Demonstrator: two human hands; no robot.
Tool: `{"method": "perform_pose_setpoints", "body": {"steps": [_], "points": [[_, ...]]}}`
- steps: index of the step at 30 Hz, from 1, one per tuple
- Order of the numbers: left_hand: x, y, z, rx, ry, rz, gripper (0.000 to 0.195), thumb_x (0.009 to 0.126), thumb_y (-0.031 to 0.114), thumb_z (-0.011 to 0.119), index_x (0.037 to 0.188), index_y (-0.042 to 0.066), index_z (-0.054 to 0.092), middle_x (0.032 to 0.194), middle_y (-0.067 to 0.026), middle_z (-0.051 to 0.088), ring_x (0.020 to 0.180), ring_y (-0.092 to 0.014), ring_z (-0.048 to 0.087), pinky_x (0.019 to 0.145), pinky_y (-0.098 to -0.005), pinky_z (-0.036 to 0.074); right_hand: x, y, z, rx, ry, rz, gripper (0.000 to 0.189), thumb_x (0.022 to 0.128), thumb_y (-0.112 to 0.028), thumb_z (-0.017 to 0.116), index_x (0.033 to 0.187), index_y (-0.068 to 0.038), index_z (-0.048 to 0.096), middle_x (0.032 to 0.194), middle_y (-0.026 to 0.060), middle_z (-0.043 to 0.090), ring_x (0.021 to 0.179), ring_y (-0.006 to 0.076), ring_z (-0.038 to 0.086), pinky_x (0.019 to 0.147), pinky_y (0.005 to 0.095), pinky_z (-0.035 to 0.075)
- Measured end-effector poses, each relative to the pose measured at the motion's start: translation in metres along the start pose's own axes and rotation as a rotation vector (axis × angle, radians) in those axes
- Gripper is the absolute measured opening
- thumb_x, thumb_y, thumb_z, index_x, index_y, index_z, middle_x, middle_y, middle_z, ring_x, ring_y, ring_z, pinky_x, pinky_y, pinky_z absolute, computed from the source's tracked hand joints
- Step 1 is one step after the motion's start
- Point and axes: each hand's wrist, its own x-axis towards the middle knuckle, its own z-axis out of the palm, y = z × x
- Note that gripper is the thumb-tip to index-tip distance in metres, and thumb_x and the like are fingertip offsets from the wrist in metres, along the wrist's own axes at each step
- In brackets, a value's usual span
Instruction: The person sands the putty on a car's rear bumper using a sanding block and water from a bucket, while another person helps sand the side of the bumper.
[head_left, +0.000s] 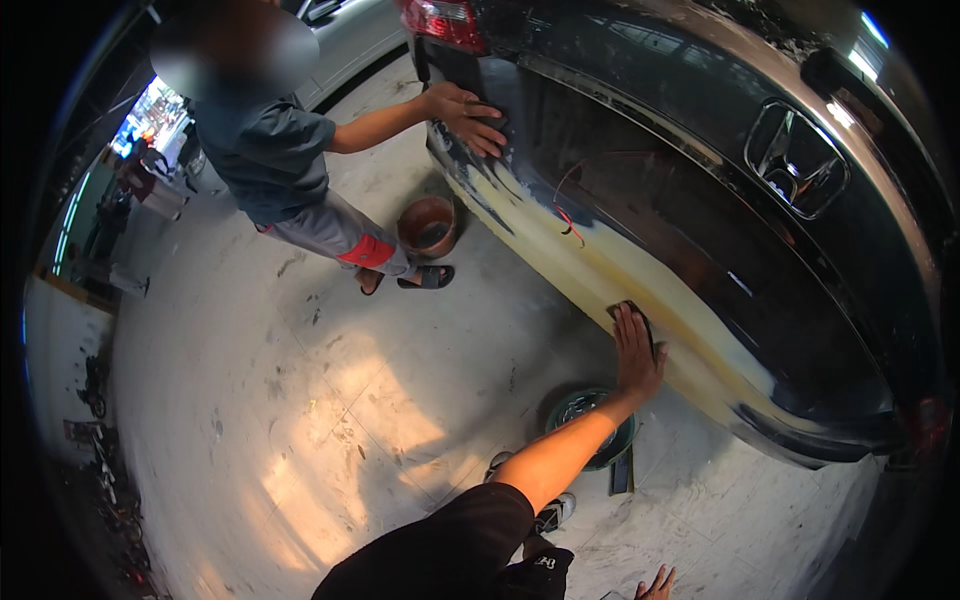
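My left hand (637, 356) presses a dark sheet or pad (634, 309), apparently sandpaper, flat against the car's rear bumper (570, 262). Pale yellow body filler covers much of the bumper, with black areas at both ends. A thin red wire (568, 217) dangles from the dark panel above. At the bottom edge of the view, my right hand (657, 586) shows only in part, its fingers apart and away from the car. Below my left forearm a green basin (559, 412) stands on the floor, partly hidden by the arm.
A co-worker (262, 165) in a grey-blue shirt stands at the bumper's far corner, one hand on it over a dark pad. A reddish-brown bucket (427, 225) sits by that person's sandals. A dark flat object (621, 472) lies beside the basin. Behind stands a silver car (360, 45).
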Motion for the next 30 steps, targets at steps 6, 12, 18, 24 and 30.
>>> {"method": "perform_pose_setpoints", "body": {"steps": [6,12,18,24,30], "points": [[0.070,-0.062,-0.028,-0.012,0.228,0.105,0.076,0.103,0.045,0.036,0.157,0.002,0.003,0.162,-0.0277,0.001,0.148,-0.049,-0.001,0.118,-0.0599,0.005,-0.009,0.010,0.022,0.146,0.111,-0.030,0.066,0.099,-0.034,0.052,0.153,-0.004,0.028,0.156,0.0304,0.022,0.140,0.0478,0.030,0.115,0.0534,0.029],[0.134,-0.133,-0.087,-0.010,0.169,0.184,0.070,0.103,0.030,0.037,0.155,-0.003,0.003,0.162,-0.0279,-0.001,0.149,-0.047,0.000,0.120,-0.0547,0.004,-0.040,0.054,0.071,0.147,0.114,-0.068,0.064,0.099,-0.037,0.053,0.149,-0.001,0.035,0.155,0.0298,0.026,0.142,0.0481,0.027,0.116,0.0536,0.025],[0.202,-0.200,-0.134,-0.042,0.200,0.115,0.070,0.105,0.032,0.034,0.153,-0.008,0.002,0.162,-0.0274,-0.002,0.151,-0.042,-0.001,0.122,-0.0484,0.003,-0.026,0.014,0.064,0.003,-0.132,0.022,0.067,0.099,-0.036,0.053,0.154,-0.008,0.027,0.159,0.0249,0.021,0.144,0.0431,0.026,0.117,0.0519,0.025],[0.205,-0.179,-0.121,-0.010,0.133,0.084,0.073,0.105,0.036,0.035,0.153,-0.009,0.002,0.161,-0.0280,-0.004,0.151,-0.041,-0.004,0.122,-0.0466,0.001,-0.024,-0.012,0.094,0.218,0.011,0.016,0.061,0.098,-0.025,0.051,0.152,-0.007,0.030,0.159,0.0200,0.024,0.144,0.0408,0.029,0.117,0.0496,0.026],[0.002,-0.033,-0.049,-0.167,-0.265,0.107,0.077,0.105,0.035,0.037,0.155,0.004,-0.013,0.160,-0.0232,-0.021,0.149,-0.040,-0.017,0.120,-0.0498,-0.005,0.036,-0.116,0.013,0.469,0.316,-0.204,0.067,0.093,-0.016,0.057,0.152,-0.003,0.028,0.156,0.0286,0.025,0.141,0.0465,0.031,0.116,0.0475,0.028]]}}
